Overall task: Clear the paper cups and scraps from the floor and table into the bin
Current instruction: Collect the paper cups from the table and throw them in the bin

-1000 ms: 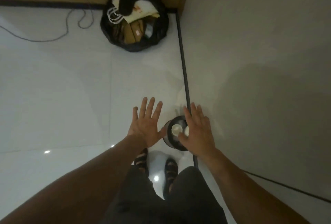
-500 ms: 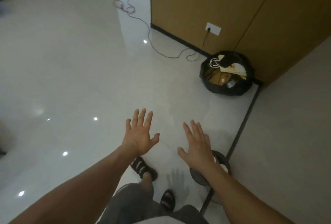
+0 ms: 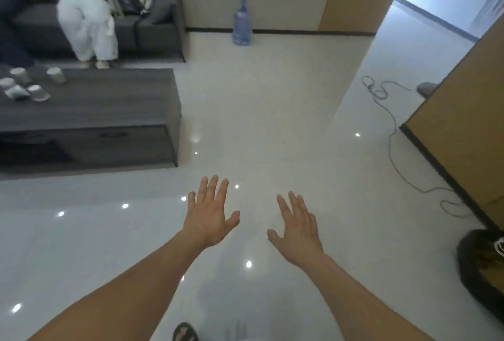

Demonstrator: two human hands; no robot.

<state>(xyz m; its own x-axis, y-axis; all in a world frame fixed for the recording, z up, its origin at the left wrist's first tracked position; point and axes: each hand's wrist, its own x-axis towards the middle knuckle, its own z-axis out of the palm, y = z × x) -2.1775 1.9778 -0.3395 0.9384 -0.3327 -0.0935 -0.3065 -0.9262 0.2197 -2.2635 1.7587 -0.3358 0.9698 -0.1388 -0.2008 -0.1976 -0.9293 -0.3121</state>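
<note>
Watching the head feed from my station, I have both bare arms stretched forward over the glossy white floor (image 3: 259, 111). The left hand (image 3: 210, 218) is released, with fingers straight and spread and the thumb out to the side, holding nothing. The right hand (image 3: 297, 227) is likewise flat, with fingers extended and close together, the thumb splayed, and nothing in it. The two hands are apart from each other and touch nothing.

The paper cups (image 3: 38, 92) sit in a loose cluster on the far left part of the dark grey low table (image 3: 109, 100). They are well apart from both hands, up and to the left on my feed. I count about five, too blurred for me to say which stand and which lie tipped.

Behind the table, a grey sofa (image 3: 152, 27) holds a seated person (image 3: 87, 27) in white trousers. A blue water bottle (image 3: 242, 23) stands on the floor against the back wall. At the right edge, a black bag (image 3: 480, 272) of rubbish rests on the floor beside a wood-coloured panel (image 3: 463, 122), partly cut off by the frame. A thin grey cable (image 3: 392, 133) trails along the floor near that panel. A sandalled foot (image 3: 185, 332) shows at the bottom edge, between the forearms
</note>
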